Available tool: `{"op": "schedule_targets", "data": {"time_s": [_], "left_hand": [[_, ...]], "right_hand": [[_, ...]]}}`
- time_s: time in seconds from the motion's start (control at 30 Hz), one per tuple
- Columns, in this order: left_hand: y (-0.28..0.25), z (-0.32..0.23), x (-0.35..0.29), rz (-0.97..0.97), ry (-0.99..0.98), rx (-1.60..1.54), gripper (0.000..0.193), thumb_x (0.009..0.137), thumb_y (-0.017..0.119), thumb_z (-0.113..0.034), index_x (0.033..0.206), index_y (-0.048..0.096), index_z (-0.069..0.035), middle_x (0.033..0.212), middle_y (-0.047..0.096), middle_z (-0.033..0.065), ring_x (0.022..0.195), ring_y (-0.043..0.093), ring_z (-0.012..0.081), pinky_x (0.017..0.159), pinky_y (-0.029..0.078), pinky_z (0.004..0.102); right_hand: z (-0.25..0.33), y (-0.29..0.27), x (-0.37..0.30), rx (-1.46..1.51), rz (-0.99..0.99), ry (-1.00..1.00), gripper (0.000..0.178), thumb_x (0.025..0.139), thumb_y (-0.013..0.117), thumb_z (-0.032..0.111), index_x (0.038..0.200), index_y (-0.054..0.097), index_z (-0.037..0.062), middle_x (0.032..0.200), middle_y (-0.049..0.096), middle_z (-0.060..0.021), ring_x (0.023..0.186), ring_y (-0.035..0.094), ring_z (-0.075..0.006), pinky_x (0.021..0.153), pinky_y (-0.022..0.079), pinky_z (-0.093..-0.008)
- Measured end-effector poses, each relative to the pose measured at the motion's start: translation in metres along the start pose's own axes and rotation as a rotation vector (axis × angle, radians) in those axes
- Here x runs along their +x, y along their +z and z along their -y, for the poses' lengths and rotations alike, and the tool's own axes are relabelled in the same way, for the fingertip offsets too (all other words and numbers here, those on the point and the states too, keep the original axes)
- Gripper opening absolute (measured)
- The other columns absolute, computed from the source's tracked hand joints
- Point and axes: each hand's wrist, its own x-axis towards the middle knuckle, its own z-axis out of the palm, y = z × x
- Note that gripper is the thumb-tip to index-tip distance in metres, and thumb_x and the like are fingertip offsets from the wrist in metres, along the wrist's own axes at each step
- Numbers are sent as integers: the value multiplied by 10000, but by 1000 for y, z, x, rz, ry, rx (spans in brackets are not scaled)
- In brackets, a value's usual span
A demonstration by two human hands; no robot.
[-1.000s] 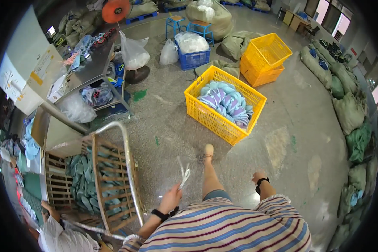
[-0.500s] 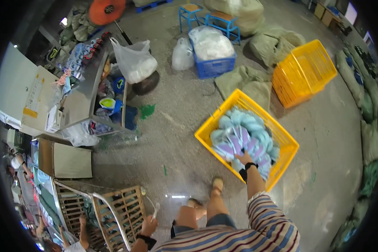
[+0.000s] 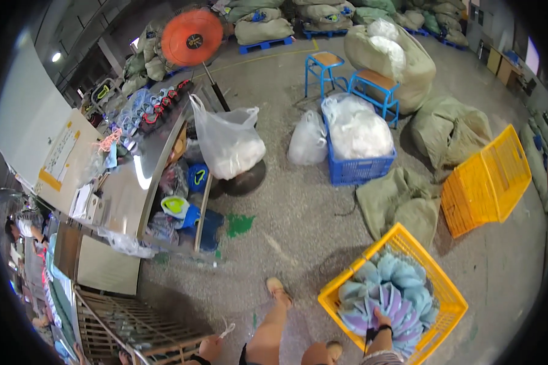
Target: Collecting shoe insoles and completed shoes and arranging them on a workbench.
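Observation:
My right hand, a dark band at its wrist, reaches into a yellow plastic crate on the floor at the lower right. Its fingers are closed on a fanned row of purple-and-light-blue pieces, curved like shoe uppers. More light blue bundles lie around them in the crate. Low in the middle, my left hand is closed, with a thin white strip sticking out of it. It is beside the slatted wooden cart.
A metal workbench with shoe parts stands left, a white plastic bag at its edge. Beyond are an orange fan, a filled blue crate, blue-framed stools, an olive sack and stacked yellow crates.
The view has tilted up, so more of the far room shows and the crate sits lower. My feet have shifted in a step. Both hands keep their holds.

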Motion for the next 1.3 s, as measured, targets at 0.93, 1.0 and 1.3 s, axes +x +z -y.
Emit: {"op": "schedule_targets", "data": {"time_s": [0.93,1.0,1.3], "left_hand": [[-397,-406,711,-149,396,-1095,153,889,419,-47,1014,495,-4,813,587,95,638,549,136,602,450,252],[-406,-413,742,-149,369,-1122,163,886,412,-47,1017,497,-1,824,591,99,646,555,144,606,451,257],[-375,-408,843,-254,171,-547,419,843,497,-214,1209,411,-28,1055,553,195,978,536,289,850,409,411]], "right_hand": [[568,-193,-114,879,302,-676,594,795,505,455,1225,438,52,1172,512,-137,1026,510,-282,895,393,-422],[641,-208,-130,882,327,-737,611,800,492,473,1240,425,55,1187,503,-140,1041,505,-287,908,388,-426],[878,-200,-180,764,549,-905,646,820,413,542,1241,424,53,1196,503,-142,1084,485,-303,958,352,-432]]}}
